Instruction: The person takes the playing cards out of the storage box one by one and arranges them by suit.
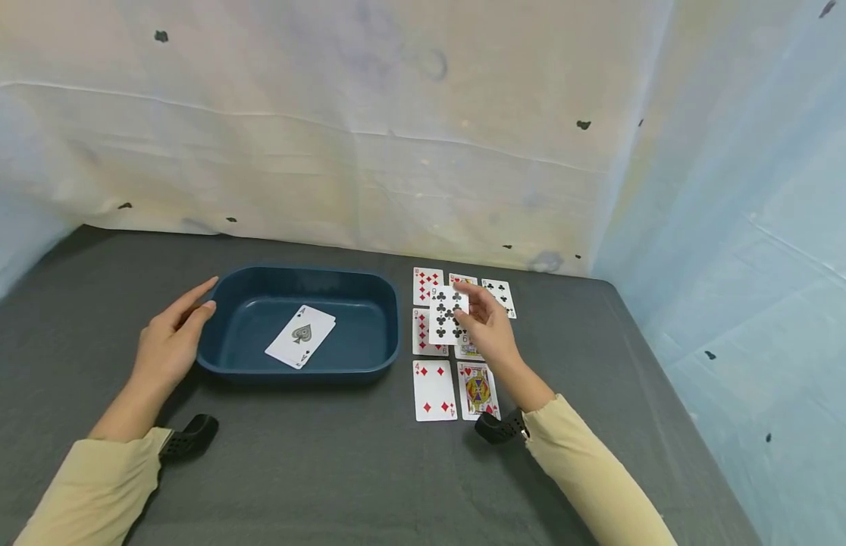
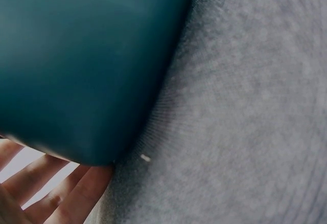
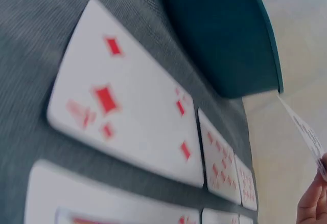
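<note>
A nine of clubs (image 1: 440, 324) is pinched by the right hand (image 1: 490, 322) — a blue tray (image 1: 296, 375) touched by the left hand (image 1: 169, 334), fingers spread.

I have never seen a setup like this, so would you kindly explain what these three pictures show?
There is no robot here, just a person's two bare hands. The wide picture comes from a camera worn on the head, looking forward and down. The two close-ups come from cameras on the left and right wrists, so things look large and slanted.

On the dark grey cloth sit a blue tray and, beside it, face-up playing cards. Inside the tray lies the ace of spades.

The left hand touches the tray's end; the right hand pinches the nine of clubs above the other cards.
</note>
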Motion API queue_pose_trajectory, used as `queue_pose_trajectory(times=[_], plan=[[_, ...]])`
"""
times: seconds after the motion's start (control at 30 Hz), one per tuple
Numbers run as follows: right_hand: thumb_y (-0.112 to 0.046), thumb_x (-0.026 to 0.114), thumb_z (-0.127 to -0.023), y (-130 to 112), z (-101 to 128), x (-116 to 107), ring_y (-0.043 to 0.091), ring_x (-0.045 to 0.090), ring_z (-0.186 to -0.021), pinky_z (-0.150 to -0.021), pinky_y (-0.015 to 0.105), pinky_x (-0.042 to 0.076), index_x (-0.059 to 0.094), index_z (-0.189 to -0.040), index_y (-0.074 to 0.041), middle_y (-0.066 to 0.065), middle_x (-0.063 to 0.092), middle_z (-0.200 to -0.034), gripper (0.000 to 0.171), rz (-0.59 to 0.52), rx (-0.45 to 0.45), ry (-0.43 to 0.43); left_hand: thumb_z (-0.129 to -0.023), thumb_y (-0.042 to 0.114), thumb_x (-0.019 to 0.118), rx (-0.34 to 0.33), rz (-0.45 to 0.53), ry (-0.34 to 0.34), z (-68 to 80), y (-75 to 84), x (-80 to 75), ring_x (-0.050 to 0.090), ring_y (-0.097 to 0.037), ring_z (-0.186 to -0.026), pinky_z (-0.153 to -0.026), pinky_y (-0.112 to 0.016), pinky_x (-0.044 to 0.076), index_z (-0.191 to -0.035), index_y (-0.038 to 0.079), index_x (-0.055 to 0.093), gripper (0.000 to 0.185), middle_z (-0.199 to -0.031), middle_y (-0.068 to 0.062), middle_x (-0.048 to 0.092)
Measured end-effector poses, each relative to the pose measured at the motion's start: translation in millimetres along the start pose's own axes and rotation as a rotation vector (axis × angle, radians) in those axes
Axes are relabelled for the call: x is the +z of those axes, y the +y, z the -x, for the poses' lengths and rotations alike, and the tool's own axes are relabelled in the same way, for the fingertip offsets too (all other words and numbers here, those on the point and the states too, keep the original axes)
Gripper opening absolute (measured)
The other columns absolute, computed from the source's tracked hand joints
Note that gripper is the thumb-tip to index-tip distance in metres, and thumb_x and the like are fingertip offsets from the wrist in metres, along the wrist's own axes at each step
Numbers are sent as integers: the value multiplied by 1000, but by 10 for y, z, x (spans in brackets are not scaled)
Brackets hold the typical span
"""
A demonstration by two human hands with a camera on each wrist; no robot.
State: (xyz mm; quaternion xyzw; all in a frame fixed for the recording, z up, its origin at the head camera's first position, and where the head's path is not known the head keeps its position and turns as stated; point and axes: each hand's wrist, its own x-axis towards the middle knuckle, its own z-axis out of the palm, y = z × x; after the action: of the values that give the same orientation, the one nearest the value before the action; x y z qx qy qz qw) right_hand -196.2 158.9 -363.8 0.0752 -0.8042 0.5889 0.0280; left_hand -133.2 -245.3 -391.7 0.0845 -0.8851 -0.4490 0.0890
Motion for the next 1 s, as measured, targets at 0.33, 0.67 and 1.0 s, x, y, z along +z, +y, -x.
queue_pose_trajectory(times=[0.33,0.67,1.0], plan=[[4,62,-88,173,42,-233,13,43,-87,-74,20,38,53,-134,-9,10,53,-128,49,61,67,74,-103,43,30,12,-14,14,-5,-18,6,45,-35,-102,-76,-48,33,-151,25,30,52,-130,-26,52],[6,59,-87,341,47,-469,14,49,-88,-74,20,41,52,-135,-8,16,53,-113,50,156,128,121,-103,43,30,3,2,11,-5,-15,16,44,-41,-110,-82,-57,32,-152,25,29,52,-136,-29,48],[3,57,-87,483,33,-665,15,46,-83,-67,26,39,50,-135,-8,15,53,-108,50,273,212,148,-103,45,30,7,-26,-1,-16,-30,0,44,-32,-98,-75,-46,31,-152,27,28,52,-129,-25,53]])
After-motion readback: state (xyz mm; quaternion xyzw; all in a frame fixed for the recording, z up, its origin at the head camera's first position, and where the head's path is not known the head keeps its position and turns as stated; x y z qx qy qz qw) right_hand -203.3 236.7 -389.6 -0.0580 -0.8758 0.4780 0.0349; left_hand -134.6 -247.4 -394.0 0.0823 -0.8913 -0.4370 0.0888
